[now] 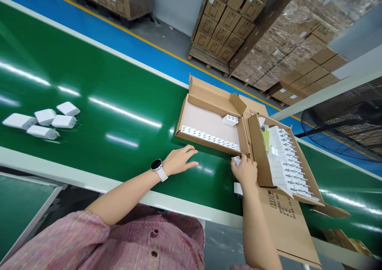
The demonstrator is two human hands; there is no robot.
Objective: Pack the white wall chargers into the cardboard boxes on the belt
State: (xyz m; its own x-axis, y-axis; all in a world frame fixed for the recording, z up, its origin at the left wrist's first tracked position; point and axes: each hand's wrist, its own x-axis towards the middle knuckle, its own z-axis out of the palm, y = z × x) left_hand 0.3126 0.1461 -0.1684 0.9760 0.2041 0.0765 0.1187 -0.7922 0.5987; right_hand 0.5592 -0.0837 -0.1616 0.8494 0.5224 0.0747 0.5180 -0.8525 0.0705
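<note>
My left hand (179, 160), with a watch at its wrist, hovers over the green table with its fingers apart and nothing in them. My right hand (246, 172) is closed on a white charger plug (236, 160) at the near right corner of an open cardboard box (205, 140). Inside that box, a row of white chargers (209, 137) lines the near wall, and a small group of chargers (230, 120) sits at the far right. Another white charger (238, 188) lies on the table just below my right hand, partly hidden.
A second open box (262, 162) holds rows of chargers with pins (294, 166), resting on a flattened carton (286, 222). Several loose chargers (43, 132) lie at the table's left. A fan (346, 122) stands at right; stacked cartons (221, 27) stand beyond the table.
</note>
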